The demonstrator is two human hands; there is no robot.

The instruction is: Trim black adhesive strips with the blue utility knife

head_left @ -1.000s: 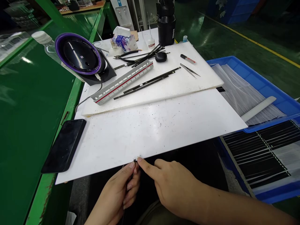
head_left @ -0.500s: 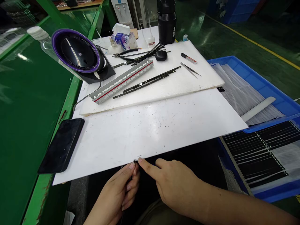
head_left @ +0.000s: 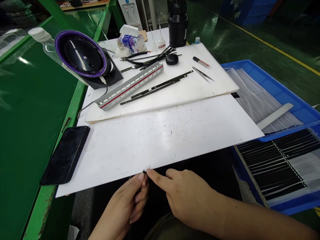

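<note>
Reference: foam slab [head_left: 200,85]. Worktop [head_left: 160,140] reaches out on the near side of the slab as a broad white stretch flecked with dark specks, open from the slab's near edge down to the worktop's slanting front edge. At that front edge, well apart from the slab on its near side, is a small dark piece [head_left: 144,171], too small to make out in form. Left hand [head_left: 127,198] pinches it between thumb and fingers. Right hand [head_left: 185,195] has its index finger extended, tip at the piece, other fingers curled in; thumb hidden, so cannot tell whether it also pinches. Phone [head_left: 65,155] narrows the stretch, lying near and left of the slab at the worktop's side edge. On the slab: scale ruler [head_left: 132,88], thin dark strips [head_left: 157,88] and tweezers [head_left: 202,75]. Left of the slab, a round black fan [head_left: 83,55] with purple rim, then green framework [head_left: 32,103]. Right of the slab, a blue crate [head_left: 277,88] extends beneath the worktop's right corner. Beyond the slab: black bottle [head_left: 178,28], water dispenser [head_left: 130,15], and dark green floor [head_left: 282,36] with a yellow line.
</note>
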